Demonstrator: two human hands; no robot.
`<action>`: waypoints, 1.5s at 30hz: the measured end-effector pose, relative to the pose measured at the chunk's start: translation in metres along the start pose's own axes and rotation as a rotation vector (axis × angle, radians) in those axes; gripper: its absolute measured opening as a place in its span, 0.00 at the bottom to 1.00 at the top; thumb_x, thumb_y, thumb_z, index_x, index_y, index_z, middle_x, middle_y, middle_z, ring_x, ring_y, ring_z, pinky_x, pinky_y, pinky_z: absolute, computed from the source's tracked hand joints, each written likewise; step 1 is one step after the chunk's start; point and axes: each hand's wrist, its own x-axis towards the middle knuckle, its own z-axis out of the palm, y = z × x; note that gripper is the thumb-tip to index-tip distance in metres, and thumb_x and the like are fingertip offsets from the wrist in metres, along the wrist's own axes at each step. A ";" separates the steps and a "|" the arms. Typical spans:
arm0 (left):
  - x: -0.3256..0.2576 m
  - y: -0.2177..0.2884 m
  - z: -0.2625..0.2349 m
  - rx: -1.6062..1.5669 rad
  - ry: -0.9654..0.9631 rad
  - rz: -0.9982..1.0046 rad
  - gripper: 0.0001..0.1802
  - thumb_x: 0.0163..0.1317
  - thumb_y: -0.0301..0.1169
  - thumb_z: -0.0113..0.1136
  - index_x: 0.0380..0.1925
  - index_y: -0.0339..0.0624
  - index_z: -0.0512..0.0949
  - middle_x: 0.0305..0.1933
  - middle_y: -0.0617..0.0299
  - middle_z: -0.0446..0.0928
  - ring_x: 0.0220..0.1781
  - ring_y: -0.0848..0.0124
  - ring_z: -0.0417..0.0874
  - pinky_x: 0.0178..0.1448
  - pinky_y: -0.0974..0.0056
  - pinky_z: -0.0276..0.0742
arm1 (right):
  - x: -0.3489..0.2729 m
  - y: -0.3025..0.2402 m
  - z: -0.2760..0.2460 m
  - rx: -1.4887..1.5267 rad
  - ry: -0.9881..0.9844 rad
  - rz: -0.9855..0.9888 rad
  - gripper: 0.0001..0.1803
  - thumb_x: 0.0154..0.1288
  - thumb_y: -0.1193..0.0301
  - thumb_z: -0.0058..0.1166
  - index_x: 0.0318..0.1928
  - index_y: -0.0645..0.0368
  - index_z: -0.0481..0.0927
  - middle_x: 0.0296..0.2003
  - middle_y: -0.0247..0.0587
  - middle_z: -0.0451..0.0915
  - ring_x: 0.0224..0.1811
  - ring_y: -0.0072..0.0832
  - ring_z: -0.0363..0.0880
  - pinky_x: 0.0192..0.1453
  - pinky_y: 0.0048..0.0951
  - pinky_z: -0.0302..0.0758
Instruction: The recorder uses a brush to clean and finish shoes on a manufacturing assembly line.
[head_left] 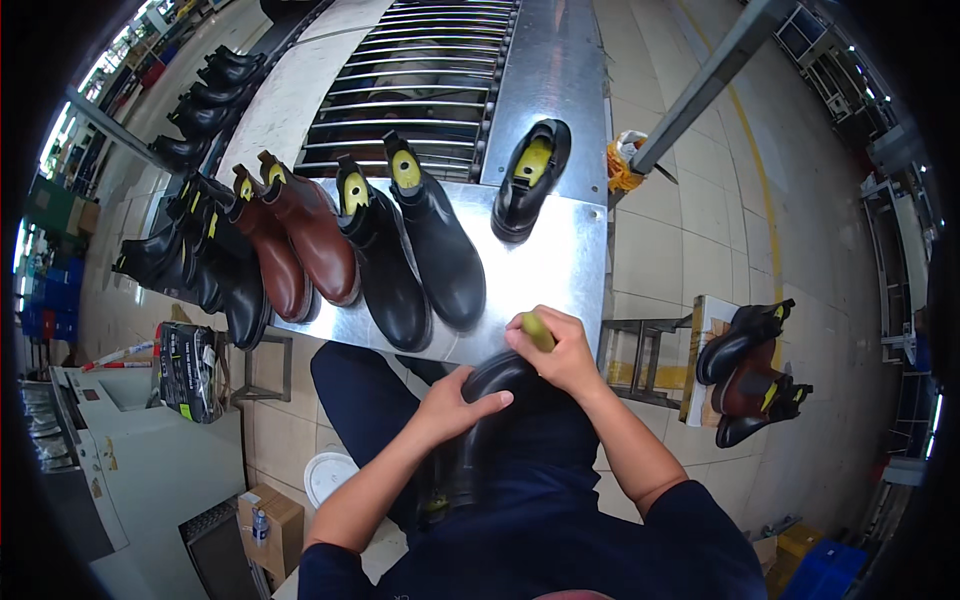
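Observation:
A black boot (500,376) lies across my lap, its toe toward the metal table. My left hand (450,408) is closed around its side, with the thumb on top of the upper. In my right hand (562,358), the fingers are wrapped round a tool with a rounded olive-green handle (538,332). The tool's working end is hidden by the hand near the boot's toe. On the table in front stand a pair of black boots (450,260) and a pair of brown boots (322,235). A single black boot (530,185) stands farther right.
A roller conveyor (410,85) runs beyond the metal table (570,270). More black boots (235,285) crowd the left end. On the right, a stand (700,350) carries several black and brown boots. A metal post (715,85) rises at the far right corner. A cardboard box (272,530) sits lower left.

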 end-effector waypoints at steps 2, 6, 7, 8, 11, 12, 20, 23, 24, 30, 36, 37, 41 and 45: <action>-0.002 0.024 -0.003 0.083 -0.045 0.085 0.44 0.52 0.63 0.73 0.51 0.31 0.81 0.45 0.44 0.85 0.48 0.56 0.88 0.56 0.58 0.80 | -0.014 -0.009 -0.018 -0.485 -0.040 -0.392 0.23 0.60 0.61 0.74 0.52 0.58 0.84 0.38 0.43 0.85 0.40 0.34 0.86 0.45 0.32 0.81; 0.017 0.085 0.000 0.296 -0.213 0.166 0.47 0.50 0.67 0.71 0.51 0.31 0.81 0.44 0.44 0.86 0.48 0.54 0.88 0.56 0.57 0.80 | -0.045 -0.023 -0.068 -0.230 -0.220 0.019 0.33 0.56 0.57 0.77 0.58 0.63 0.81 0.51 0.41 0.85 0.53 0.31 0.84 0.61 0.33 0.77; 0.033 0.090 0.004 0.331 -0.284 0.191 0.48 0.51 0.68 0.70 0.50 0.30 0.81 0.44 0.43 0.85 0.47 0.54 0.87 0.56 0.57 0.80 | -0.053 -0.022 -0.077 -0.233 -0.213 0.018 0.33 0.56 0.57 0.77 0.58 0.63 0.81 0.51 0.41 0.85 0.53 0.31 0.84 0.61 0.33 0.77; 0.046 0.107 0.008 0.365 -0.394 0.200 0.47 0.52 0.68 0.70 0.53 0.31 0.81 0.45 0.44 0.85 0.49 0.56 0.86 0.56 0.58 0.79 | -0.061 -0.015 -0.086 -0.156 -0.059 0.031 0.32 0.56 0.60 0.76 0.58 0.62 0.81 0.48 0.41 0.85 0.50 0.30 0.84 0.59 0.33 0.78; 0.076 0.147 0.004 0.397 -0.529 0.281 0.43 0.60 0.66 0.65 0.58 0.36 0.80 0.50 0.49 0.84 0.52 0.62 0.84 0.58 0.61 0.78 | -0.077 -0.027 -0.089 0.210 0.265 0.166 0.30 0.58 0.65 0.74 0.59 0.64 0.80 0.44 0.41 0.84 0.40 0.24 0.83 0.44 0.26 0.80; 0.082 0.159 -0.007 0.287 -0.432 0.304 0.39 0.65 0.63 0.62 0.59 0.38 0.80 0.51 0.51 0.84 0.53 0.63 0.83 0.59 0.60 0.78 | -0.084 -0.019 -0.098 0.254 0.355 0.205 0.30 0.59 0.66 0.73 0.59 0.66 0.80 0.41 0.40 0.84 0.30 0.17 0.78 0.28 0.18 0.72; 0.062 0.076 -0.029 -0.328 0.178 0.587 0.31 0.66 0.30 0.66 0.69 0.40 0.70 0.62 0.53 0.80 0.62 0.65 0.81 0.66 0.60 0.76 | -0.130 0.040 -0.074 0.591 0.828 0.251 0.25 0.70 0.65 0.64 0.61 0.66 0.77 0.31 0.34 0.79 0.19 0.16 0.70 0.21 0.19 0.64; 0.039 0.040 0.033 -0.146 0.016 0.548 0.64 0.55 0.38 0.78 0.82 0.44 0.42 0.83 0.45 0.51 0.84 0.52 0.53 0.82 0.48 0.55 | -0.142 0.029 -0.048 0.295 0.820 0.349 0.30 0.71 0.61 0.65 0.67 0.62 0.74 0.34 0.34 0.80 0.20 0.17 0.72 0.24 0.18 0.70; 0.047 0.039 0.050 -0.166 0.111 0.647 0.68 0.53 0.39 0.80 0.82 0.42 0.39 0.84 0.44 0.48 0.85 0.51 0.51 0.82 0.49 0.53 | -0.141 0.032 -0.040 0.212 0.763 0.353 0.31 0.70 0.61 0.66 0.67 0.62 0.74 0.37 0.38 0.82 0.24 0.20 0.77 0.29 0.20 0.74; 0.081 0.070 0.097 -0.212 0.630 0.602 0.71 0.52 0.37 0.82 0.81 0.35 0.34 0.83 0.38 0.43 0.84 0.50 0.49 0.83 0.55 0.48 | -0.122 0.037 -0.035 -0.220 0.472 0.287 0.24 0.67 0.62 0.69 0.59 0.61 0.82 0.43 0.46 0.88 0.41 0.28 0.87 0.44 0.30 0.81; 0.094 0.059 0.103 -0.107 0.664 0.613 0.66 0.58 0.33 0.77 0.81 0.37 0.35 0.76 0.42 0.57 0.73 0.55 0.67 0.78 0.56 0.59 | -0.104 0.036 -0.085 0.441 0.794 0.287 0.23 0.76 0.63 0.56 0.61 0.67 0.75 0.33 0.38 0.82 0.24 0.22 0.79 0.24 0.20 0.73; 0.090 0.071 0.110 -0.235 0.611 0.697 0.60 0.62 0.31 0.74 0.81 0.38 0.39 0.74 0.43 0.60 0.70 0.57 0.70 0.76 0.56 0.63 | -0.101 0.034 -0.089 0.479 0.764 0.264 0.23 0.76 0.63 0.55 0.63 0.66 0.73 0.31 0.41 0.82 0.23 0.25 0.80 0.23 0.22 0.73; 0.087 0.068 0.116 -0.243 0.587 0.730 0.48 0.66 0.29 0.70 0.77 0.36 0.48 0.68 0.46 0.68 0.64 0.60 0.77 0.70 0.58 0.71 | -0.095 0.026 -0.078 0.924 0.787 0.198 0.19 0.71 0.70 0.59 0.58 0.61 0.72 0.22 0.36 0.71 0.16 0.30 0.74 0.16 0.28 0.66; 0.088 0.067 0.119 -0.232 0.586 0.770 0.45 0.68 0.29 0.68 0.76 0.35 0.50 0.68 0.46 0.69 0.63 0.61 0.77 0.70 0.57 0.72 | -0.082 0.032 -0.064 1.092 0.893 0.217 0.13 0.71 0.70 0.59 0.51 0.57 0.74 0.20 0.32 0.66 0.13 0.28 0.70 0.16 0.28 0.62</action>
